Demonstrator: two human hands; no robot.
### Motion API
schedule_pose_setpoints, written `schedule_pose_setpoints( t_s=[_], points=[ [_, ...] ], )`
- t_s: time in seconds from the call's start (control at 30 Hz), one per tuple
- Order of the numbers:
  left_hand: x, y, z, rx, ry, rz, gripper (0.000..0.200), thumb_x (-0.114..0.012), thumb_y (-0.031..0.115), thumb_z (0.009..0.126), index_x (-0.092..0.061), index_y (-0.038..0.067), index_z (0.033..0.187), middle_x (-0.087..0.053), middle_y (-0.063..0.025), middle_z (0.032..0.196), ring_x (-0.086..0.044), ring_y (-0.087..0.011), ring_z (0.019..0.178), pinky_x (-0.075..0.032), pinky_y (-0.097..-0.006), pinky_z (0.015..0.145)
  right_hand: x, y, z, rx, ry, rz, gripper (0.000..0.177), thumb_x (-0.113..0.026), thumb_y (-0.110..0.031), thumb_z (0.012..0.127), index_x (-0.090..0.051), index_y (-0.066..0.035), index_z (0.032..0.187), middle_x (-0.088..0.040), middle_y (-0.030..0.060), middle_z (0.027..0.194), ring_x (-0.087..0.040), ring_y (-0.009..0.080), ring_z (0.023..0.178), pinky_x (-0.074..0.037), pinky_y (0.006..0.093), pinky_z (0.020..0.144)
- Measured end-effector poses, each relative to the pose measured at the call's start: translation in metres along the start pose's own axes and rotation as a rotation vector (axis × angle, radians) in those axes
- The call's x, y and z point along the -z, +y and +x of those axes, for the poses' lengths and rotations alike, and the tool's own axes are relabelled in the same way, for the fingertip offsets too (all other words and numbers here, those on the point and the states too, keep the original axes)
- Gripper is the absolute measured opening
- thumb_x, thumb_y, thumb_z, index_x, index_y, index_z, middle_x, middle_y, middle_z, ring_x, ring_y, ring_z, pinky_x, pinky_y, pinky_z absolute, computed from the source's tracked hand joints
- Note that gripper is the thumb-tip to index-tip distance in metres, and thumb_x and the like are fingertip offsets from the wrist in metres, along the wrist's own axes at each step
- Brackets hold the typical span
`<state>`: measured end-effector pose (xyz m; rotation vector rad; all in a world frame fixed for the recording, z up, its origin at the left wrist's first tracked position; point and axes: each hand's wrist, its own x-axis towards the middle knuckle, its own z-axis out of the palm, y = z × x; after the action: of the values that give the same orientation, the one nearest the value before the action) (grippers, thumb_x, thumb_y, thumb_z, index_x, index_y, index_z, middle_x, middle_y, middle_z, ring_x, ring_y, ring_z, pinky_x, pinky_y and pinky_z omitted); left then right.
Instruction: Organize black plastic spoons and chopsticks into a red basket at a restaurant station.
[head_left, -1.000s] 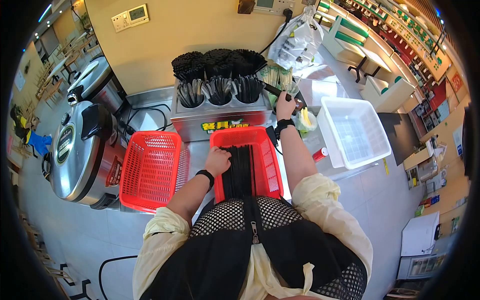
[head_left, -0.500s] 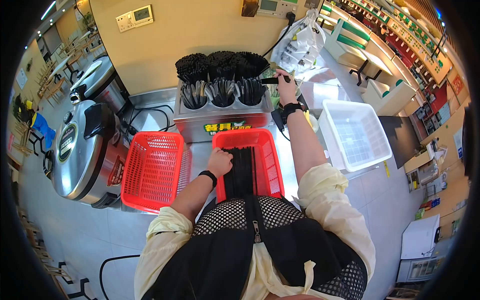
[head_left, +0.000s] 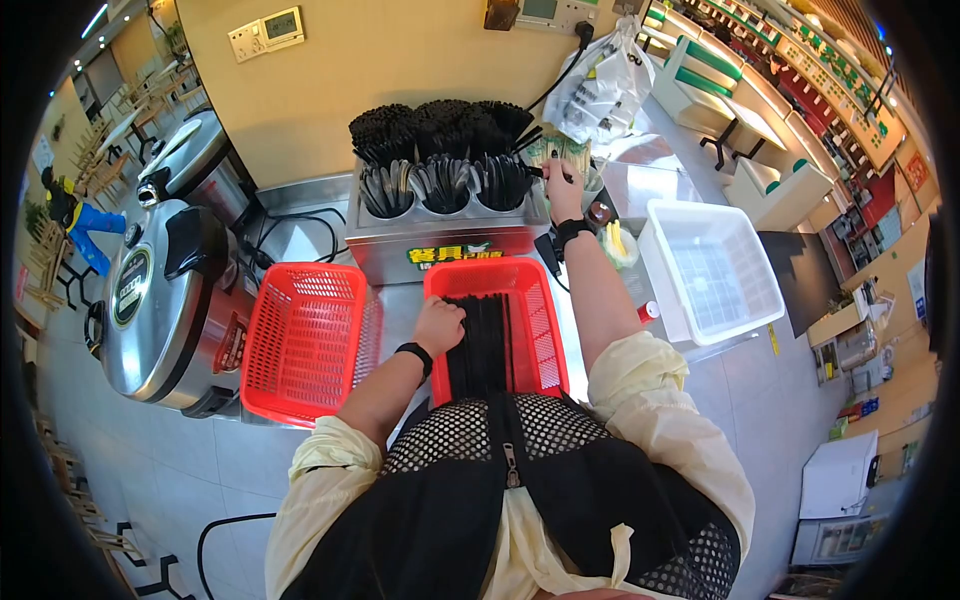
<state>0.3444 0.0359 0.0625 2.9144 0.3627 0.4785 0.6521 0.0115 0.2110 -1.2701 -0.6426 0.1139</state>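
My left hand (head_left: pixel 439 325) is closed over the left rim of a red basket (head_left: pixel 543 325), its fingertips at the black chopsticks (head_left: pixel 480 345) lying inside. Beyond the basket stands a steel holder (head_left: pixel 375 240), with black chopsticks (head_left: pixel 445 128) upright in its back row and spoons (head_left: pixel 438 188) in the front cups. At the holder's right end, my right hand (head_left: pixel 564 190) pinches something dark, too small to make out, beside the right spoon cup.
An empty red basket (head_left: pixel 305 345) stands to the left, near large steel cookers (head_left: pixel 165 300). On the right are a white tub (head_left: pixel 712 270), a small red-capped item (head_left: pixel 648 312) and a plastic bag (head_left: pixel 600 90). Another person (head_left: pixel 75 220) is far left.
My right hand has shifted slightly left and down, toward the right spoon cup. My left hand has stayed at the basket rim. The person far left has moved right.
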Motion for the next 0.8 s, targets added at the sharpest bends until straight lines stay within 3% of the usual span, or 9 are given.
schedule_pose_setpoints(
  t_s=[0.8],
  points=[
    [0.003,0.001,0.001,0.017,-0.063,0.055,0.016,-0.058,0.019,0.071,-0.067,0.011,0.081,-0.066,-0.0057,0.08,-0.061,-0.0215,0.083,-0.038,-0.0349,0.089,-0.001,0.003,-0.011,0.081,0.055,-0.003,0.023,-0.052,-0.012,0.089,-0.066,0.004,0.079,-0.059,0.0021,0.067,-0.052,0.0094,0.066,-0.04,0.0222,0.062]
  ],
)
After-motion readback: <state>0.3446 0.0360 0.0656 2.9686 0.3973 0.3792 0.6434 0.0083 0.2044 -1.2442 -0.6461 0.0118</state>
